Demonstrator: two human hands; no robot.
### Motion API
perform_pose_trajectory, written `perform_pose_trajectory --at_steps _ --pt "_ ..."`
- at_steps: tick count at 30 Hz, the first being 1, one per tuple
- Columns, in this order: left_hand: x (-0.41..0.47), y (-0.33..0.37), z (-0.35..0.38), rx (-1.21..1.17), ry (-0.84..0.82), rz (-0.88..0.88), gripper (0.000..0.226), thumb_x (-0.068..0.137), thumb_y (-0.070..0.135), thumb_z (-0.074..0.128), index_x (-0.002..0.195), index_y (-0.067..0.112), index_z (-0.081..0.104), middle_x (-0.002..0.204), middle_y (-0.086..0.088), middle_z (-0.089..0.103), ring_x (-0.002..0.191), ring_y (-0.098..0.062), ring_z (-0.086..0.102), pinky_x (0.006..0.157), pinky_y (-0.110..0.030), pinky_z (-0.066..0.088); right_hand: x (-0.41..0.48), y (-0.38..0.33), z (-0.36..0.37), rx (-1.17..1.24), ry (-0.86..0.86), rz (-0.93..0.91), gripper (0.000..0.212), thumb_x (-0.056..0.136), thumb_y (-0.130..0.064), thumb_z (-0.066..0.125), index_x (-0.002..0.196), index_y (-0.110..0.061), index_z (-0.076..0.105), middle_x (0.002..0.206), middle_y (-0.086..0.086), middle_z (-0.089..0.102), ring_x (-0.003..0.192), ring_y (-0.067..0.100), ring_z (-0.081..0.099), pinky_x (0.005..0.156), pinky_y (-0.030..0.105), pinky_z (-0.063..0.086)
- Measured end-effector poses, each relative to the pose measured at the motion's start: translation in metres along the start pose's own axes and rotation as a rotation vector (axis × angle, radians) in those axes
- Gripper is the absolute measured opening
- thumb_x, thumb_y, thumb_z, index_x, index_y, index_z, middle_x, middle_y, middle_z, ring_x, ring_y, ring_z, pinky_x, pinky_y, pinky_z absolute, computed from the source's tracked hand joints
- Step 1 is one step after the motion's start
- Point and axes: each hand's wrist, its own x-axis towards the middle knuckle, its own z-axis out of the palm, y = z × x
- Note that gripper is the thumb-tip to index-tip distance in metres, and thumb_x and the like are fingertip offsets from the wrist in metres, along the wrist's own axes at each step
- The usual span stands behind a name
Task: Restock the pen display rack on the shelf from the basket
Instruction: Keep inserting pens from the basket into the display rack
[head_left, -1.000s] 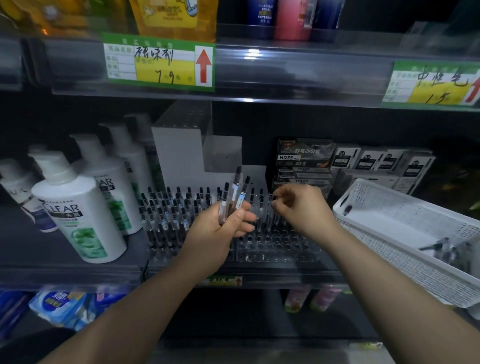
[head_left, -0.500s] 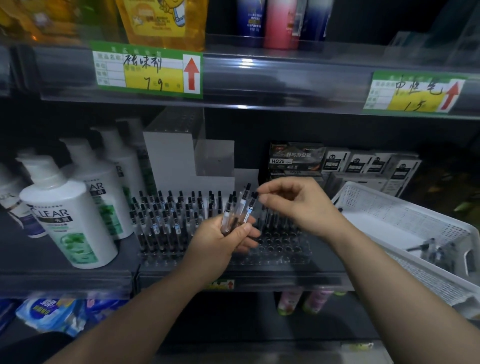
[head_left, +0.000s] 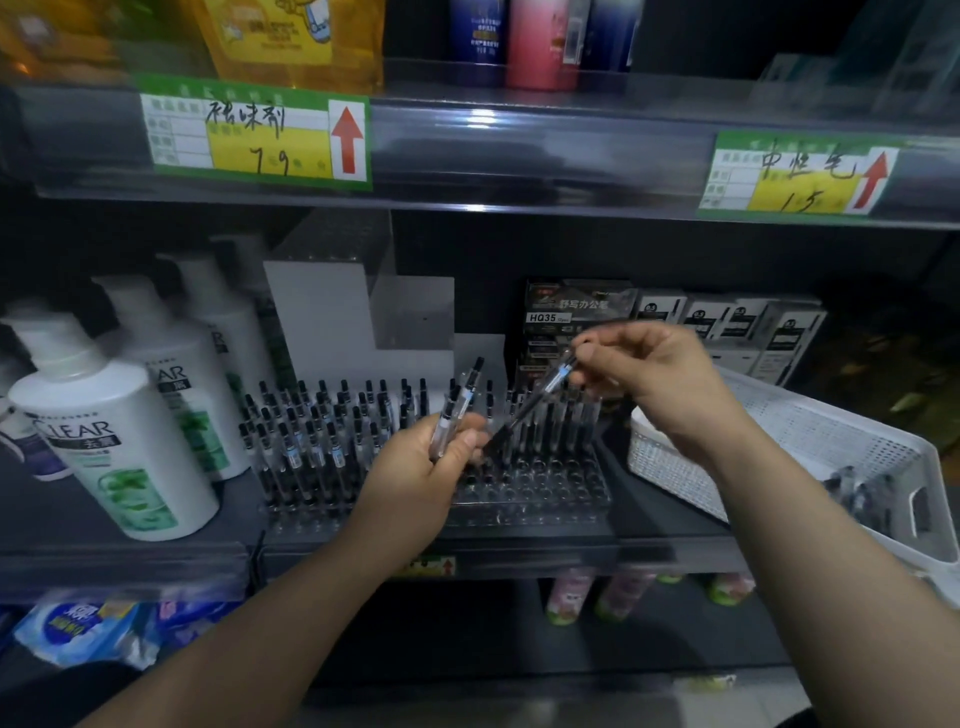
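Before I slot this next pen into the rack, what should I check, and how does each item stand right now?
1. Right hand pinches a single pen: ok.
2. Pen tip points down toward the rack: ok, though the pen is tilted, not upright.
3. Empty holes available in the rack's front right part: ok.
4. Tip lined up over one particular hole: cannot tell.
5. Left hand grips the spare pens: ok.
6. Stock left in the basket: ok, a few basket pens lie at its right end.
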Motion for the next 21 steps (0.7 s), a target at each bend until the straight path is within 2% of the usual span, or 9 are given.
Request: perform_pose_trajectory --at_steps 2,4,6,9,11,14,17,19,21 --pt "0.000 0.001 -0.001 -0.040 0.022 0.022 0.016 0.098 0.022 0.050 0.096 0.032 0.063 0.086 0.014 0.071 0.084 0.002 0.066 0.082 -0.026 0.053 0.000 0.000 -0.009 -0.063 0.071 -0.013 0.004 0.087 -0.001 0.063 0.087 -0.003 0.067 0.064 0.002 0.069 0.057 0.005 0.065 0.052 0.014 0.050" --pt "0.000 0.004 -0.002 -0.057 0.025 0.047 0.018 0.100 0.021 0.048 0.092 0.024 0.064 0.068 0.010 0.067 0.063 -0.002 0.062 0.064 -0.021 0.049 0.000 0.003 -0.011 -0.213 0.123 -0.028 0.004 0.088 -0.005 0.065 0.086 -0.007 0.067 0.071 0.005 0.069 0.055 0.001 0.064 0.048 0.012 0.046" --pt "-0.001 0.006 -0.003 0.010 0.022 0.067 0.023 0.099 0.031 0.046 0.089 0.020 0.064 0.055 0.008 0.052 0.048 -0.002 0.047 0.052 -0.019 0.038 0.001 0.011 -0.009 -0.350 0.153 -0.053 0.011 0.087 -0.009 0.067 0.079 -0.018 0.067 0.077 0.006 0.070 0.064 0.009 0.066 0.059 0.021 0.053" --pt "0.000 0.006 -0.005 -0.028 0.018 0.044 0.045 0.093 0.055 0.046 0.086 0.011 0.055 0.058 0.005 0.039 0.049 -0.007 0.036 0.055 -0.035 0.034 0.003 0.023 -0.002 -0.464 0.139 -0.096 0.020 0.086 -0.011 0.069 0.074 -0.026 0.064 0.078 0.004 0.071 0.075 0.022 0.069 0.071 0.033 0.056" --pt "0.001 0.009 -0.005 -0.091 0.021 0.008 0.042 0.093 0.053 0.046 0.084 0.012 0.045 0.061 0.007 0.039 0.052 -0.009 0.033 0.057 -0.042 0.035 0.004 0.029 0.002 -0.550 0.123 -0.136 0.020 0.086 -0.013 0.069 0.073 -0.027 0.064 0.076 0.001 0.071 0.076 0.021 0.069 0.071 0.031 0.055" --pt "0.003 0.010 -0.005 -0.102 0.014 0.003 0.028 0.100 0.036 0.042 0.081 0.016 0.043 0.064 -0.002 0.040 0.049 -0.013 0.032 0.049 -0.034 0.030 0.006 0.037 0.011 -0.648 0.089 -0.171 0.007 0.086 -0.015 0.069 0.081 -0.019 0.071 0.076 -0.001 0.071 0.073 0.016 0.067 0.073 0.032 0.055" --pt "0.003 0.009 -0.006 -0.096 0.012 0.005 0.031 0.101 0.035 0.041 0.079 0.015 0.051 0.061 -0.002 0.046 0.046 -0.013 0.035 0.046 -0.030 0.030 0.007 0.042 0.021 -0.743 0.050 -0.189 0.008 0.087 -0.018 0.068 0.089 -0.015 0.075 0.079 0.001 0.073 0.075 0.016 0.067 0.075 0.033 0.055" --pt "0.002 0.010 -0.007 -0.094 0.021 0.002 0.031 0.101 0.032 0.042 0.080 0.014 0.056 0.058 0.001 0.049 0.046 -0.013 0.040 0.046 -0.034 0.036 0.007 0.044 0.026 -0.785 0.020 -0.190 0.011 0.088 -0.018 0.067 0.094 -0.014 0.075 0.082 0.001 0.074 0.077 0.016 0.068 0.078 0.031 0.054" --pt "0.002 0.009 -0.007 -0.082 0.034 0.001 0.026 0.101 0.029 0.044 0.085 0.013 0.059 0.060 0.005 0.055 0.051 -0.011 0.050 0.053 -0.034 0.048 0.007 0.046 0.030 -0.813 -0.003 -0.181 0.013 0.089 -0.019 0.065 0.096 -0.016 0.075 0.083 0.000 0.074 0.076 0.014 0.067 0.078 0.031 0.054"
